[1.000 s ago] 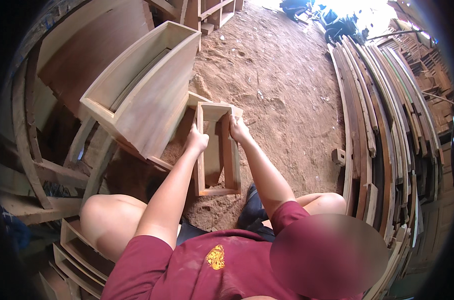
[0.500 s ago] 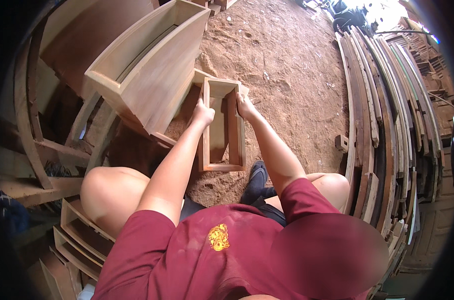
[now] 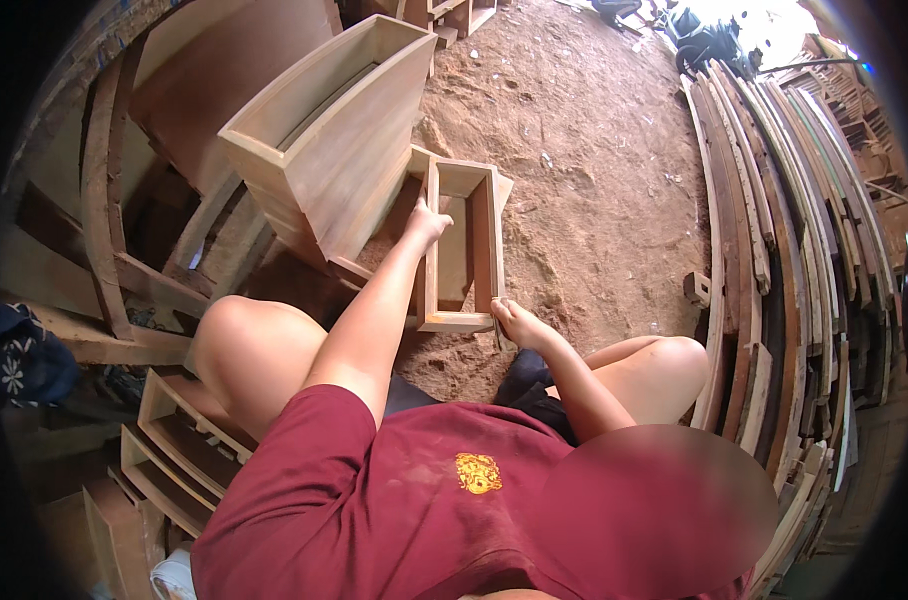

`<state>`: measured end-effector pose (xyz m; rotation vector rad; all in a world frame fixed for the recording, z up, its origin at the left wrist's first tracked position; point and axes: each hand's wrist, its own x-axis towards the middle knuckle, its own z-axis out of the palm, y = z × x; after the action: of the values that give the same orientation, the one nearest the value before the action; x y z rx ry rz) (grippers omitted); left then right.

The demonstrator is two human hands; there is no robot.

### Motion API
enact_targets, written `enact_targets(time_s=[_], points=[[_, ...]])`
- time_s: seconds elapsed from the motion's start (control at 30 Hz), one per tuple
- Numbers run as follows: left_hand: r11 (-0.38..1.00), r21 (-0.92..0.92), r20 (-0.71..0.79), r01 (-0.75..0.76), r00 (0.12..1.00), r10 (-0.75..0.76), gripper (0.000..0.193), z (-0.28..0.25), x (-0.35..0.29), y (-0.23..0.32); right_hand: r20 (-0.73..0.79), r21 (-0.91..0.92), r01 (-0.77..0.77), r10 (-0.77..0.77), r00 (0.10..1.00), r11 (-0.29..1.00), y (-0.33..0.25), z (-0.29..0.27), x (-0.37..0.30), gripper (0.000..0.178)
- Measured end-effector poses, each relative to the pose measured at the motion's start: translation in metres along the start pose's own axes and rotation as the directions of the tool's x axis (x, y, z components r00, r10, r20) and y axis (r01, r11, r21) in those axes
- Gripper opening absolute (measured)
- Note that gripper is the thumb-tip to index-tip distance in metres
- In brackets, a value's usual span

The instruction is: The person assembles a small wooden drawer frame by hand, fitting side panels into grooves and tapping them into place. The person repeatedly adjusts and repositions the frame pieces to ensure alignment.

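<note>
Just right of the large, pale, tapered wooden box (image 3: pixel 359 150) is a smaller, narrow, rectangular light-brown wooden box (image 3: pixel 485 235), probably stiff, fairly light and unslippery, best held by its long walls; the left hand (image 3: pixel 431 222) grips the wall nearer the large box, while the right hand (image 3: pixel 519 322) curls its fingers at a corner farther from it, whether gripping I cannot tell

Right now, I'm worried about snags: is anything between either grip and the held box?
Nothing visible blocks the left grip, closed on the left wall of the held box. The right grip is at the box's near right corner; anything thin between them can't be made out.
</note>
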<state>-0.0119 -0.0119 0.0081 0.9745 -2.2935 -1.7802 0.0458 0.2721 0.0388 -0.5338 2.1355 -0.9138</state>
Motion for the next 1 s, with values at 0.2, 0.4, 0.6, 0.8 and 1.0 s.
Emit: enact_targets(time_s=[0.2, 0.4, 0.6, 0.8, 1.0], points=[[0.987, -0.157, -0.024, -0.045, 0.999, 0.041, 0.089, 0.001, -0.004, -0.007, 0.083, -0.095, -0.011, 0.019, 0.996, 0.995, -0.046, -0.028, -0.024, 0.050], [0.985, -0.169, -0.192, -0.037, 0.981, 0.004, 0.084, -0.009, -0.004, -0.039, -0.193, -0.017, 0.022, -0.025, 0.981, 1.000, -0.018, -0.037, -0.008, 0.045], [0.827, -0.465, -0.229, 0.316, 0.859, -0.457, 0.083, 0.034, -0.068, 0.024, -0.443, 0.274, -0.026, 0.150, 0.884, 0.961, 0.042, -0.082, 0.014, 0.047], [0.733, -0.606, -0.302, 0.309, 0.764, -0.571, 0.087, 0.039, -0.079, -0.012, -0.474, 0.456, 0.027, 0.217, 0.853, 0.890, 0.012, -0.062, 0.041, 0.051], [0.846, 0.297, -0.644, 0.443, 0.747, -0.165, 0.107, 0.013, -0.141, 0.031, -0.495, 0.200, 0.001, 0.100, 0.863, 0.980, -0.030, -0.040, 0.035, 0.048]])
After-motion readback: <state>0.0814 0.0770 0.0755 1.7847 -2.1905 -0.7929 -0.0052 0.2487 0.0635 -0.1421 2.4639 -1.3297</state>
